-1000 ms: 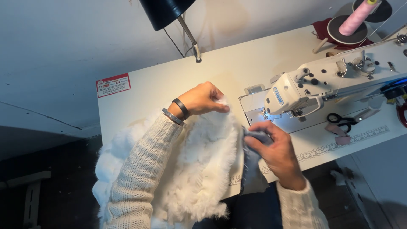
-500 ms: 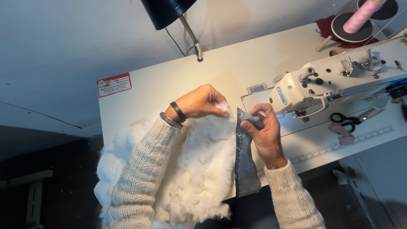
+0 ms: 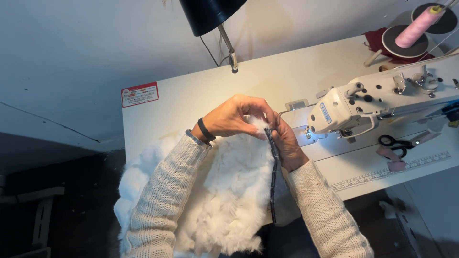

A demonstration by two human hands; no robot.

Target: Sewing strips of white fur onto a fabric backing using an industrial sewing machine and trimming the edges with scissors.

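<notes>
A white fluffy fur piece [image 3: 224,196] lies across the front of the white sewing table [image 3: 191,105] and hangs over its edge. A narrow dark grey fabric strip [image 3: 274,177] runs along the fur's right edge. My left hand [image 3: 236,117] pinches the fur's top corner together with the strip's upper end. My right hand [image 3: 287,145] grips the same strip end from the right, fingers touching the left hand. Both hands sit just left of the white sewing machine [image 3: 382,102], close to its lit needle area [image 3: 306,136].
A black lamp [image 3: 210,14] on a metal arm hangs over the table's back. A pink thread cone [image 3: 416,26] stands at the back right. Black scissors [image 3: 397,142] and a printed ruler [image 3: 397,169] lie on the table right of the machine's needle. A red and white sticker [image 3: 139,94] marks the table's left corner.
My right hand has moved up and left along the strip to meet my left hand at the fur's top corner. The strip now hangs straight along the fur's edge.
</notes>
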